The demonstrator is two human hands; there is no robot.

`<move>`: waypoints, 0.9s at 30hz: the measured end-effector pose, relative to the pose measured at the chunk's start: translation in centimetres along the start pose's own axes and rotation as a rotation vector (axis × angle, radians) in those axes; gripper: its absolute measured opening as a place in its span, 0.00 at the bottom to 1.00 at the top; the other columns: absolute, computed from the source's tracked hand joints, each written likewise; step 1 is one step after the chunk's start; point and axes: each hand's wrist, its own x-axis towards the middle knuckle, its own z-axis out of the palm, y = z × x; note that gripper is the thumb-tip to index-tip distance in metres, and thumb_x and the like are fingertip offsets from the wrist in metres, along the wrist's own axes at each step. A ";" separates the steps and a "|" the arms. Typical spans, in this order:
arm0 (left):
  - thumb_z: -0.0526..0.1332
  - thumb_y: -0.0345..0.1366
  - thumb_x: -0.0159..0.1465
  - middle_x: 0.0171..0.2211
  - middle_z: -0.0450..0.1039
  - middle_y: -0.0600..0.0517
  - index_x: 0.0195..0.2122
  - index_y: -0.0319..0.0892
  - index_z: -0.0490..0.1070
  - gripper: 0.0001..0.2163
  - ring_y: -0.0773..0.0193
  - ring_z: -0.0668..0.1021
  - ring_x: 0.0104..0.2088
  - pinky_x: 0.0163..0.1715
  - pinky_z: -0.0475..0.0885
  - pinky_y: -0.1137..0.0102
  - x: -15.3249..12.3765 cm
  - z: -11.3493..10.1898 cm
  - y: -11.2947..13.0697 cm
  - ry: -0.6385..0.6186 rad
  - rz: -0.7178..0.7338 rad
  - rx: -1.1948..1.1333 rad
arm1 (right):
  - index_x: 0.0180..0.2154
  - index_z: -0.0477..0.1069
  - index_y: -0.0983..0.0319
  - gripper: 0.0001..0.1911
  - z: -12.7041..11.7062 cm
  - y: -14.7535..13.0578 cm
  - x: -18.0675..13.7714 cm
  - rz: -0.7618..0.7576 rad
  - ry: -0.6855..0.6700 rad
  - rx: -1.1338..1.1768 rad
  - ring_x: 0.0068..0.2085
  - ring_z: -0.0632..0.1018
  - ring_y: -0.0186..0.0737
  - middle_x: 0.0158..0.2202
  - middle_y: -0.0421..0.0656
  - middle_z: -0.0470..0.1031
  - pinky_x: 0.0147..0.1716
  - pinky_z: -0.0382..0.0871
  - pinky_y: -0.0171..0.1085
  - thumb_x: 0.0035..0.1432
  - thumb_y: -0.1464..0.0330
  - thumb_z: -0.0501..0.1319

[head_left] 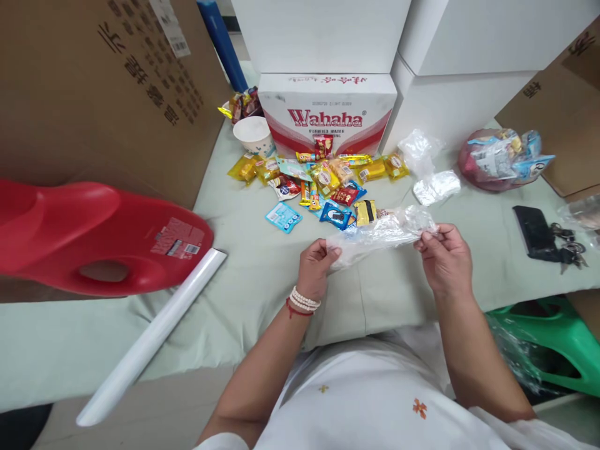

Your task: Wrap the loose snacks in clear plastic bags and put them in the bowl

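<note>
A clear plastic bag (382, 234) is stretched between both my hands above the pale green cloth (262, 262). My left hand (316, 265), with bead bracelets on the wrist, pinches the bag's left end. My right hand (443, 253) pinches its right end. Just beyond the bag lies a heap of small wrapped snacks (328, 178), yellow, red and blue. A blue packet (284, 217) lies apart at the heap's left.
A Wahaha water carton (328, 112) stands behind the snacks, a paper cup (253, 134) to its left. White boxes and brown cartons ring the area. A red plastic stool (94, 237) and white tube (150, 337) lie left; a bag of packets (501, 159), wallet and keys (546, 237), green stool (557, 344) right.
</note>
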 end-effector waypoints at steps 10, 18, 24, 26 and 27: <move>0.76 0.53 0.50 0.25 0.65 0.58 0.23 0.42 0.64 0.24 0.72 0.67 0.24 0.23 0.66 0.75 -0.1 0.5 0.7 -0.030 -0.189 -0.146 | 0.33 0.70 0.57 0.21 0.1 -0.5 0.5 0.219 0.069 0.189 0.24 0.66 0.26 0.27 0.33 0.66 0.20 0.62 0.27 0.42 0.67 0.80; 0.76 0.53 0.50 0.19 0.58 0.62 0.24 0.43 0.61 0.26 0.75 0.61 0.18 0.17 0.58 0.77 0.4 0.6 -0.1 0.057 -0.132 -0.089 | 0.41 0.73 0.56 0.22 0.6 0.7 0.2 0.225 0.144 0.071 0.35 0.80 0.33 0.44 0.40 0.77 0.33 0.80 0.34 0.47 0.58 0.78; 0.73 0.52 0.54 0.20 0.59 0.62 0.25 0.44 0.60 0.23 0.73 0.63 0.19 0.19 0.59 0.75 0.4 0.6 -1.1 0.108 -0.085 -0.022 | 0.35 0.76 0.63 0.25 4.1 2.3 -3.2 0.685 -0.061 0.027 0.20 0.70 0.27 0.36 0.49 0.82 0.11 0.60 0.26 0.48 0.50 0.75; 0.70 0.51 0.56 0.20 0.59 0.61 0.25 0.45 0.59 0.22 0.72 0.63 0.19 0.20 0.60 0.74 0.3 0.5 -1.3 0.080 -0.099 0.065 | 0.34 0.75 0.62 0.24 5.0 2.6 -3.1 0.736 -0.089 0.110 0.20 0.69 0.26 0.34 0.46 0.82 0.11 0.58 0.24 0.44 0.54 0.78; 0.69 0.49 0.57 0.21 0.59 0.60 0.24 0.45 0.59 0.20 0.70 0.64 0.20 0.21 0.62 0.73 0.2 0.4 -1.3 0.066 -0.074 0.150 | 0.33 0.74 0.62 0.24 5.3 2.7 -2.9 0.723 -0.082 0.142 0.20 0.68 0.25 0.32 0.44 0.81 0.11 0.56 0.24 0.41 0.56 0.80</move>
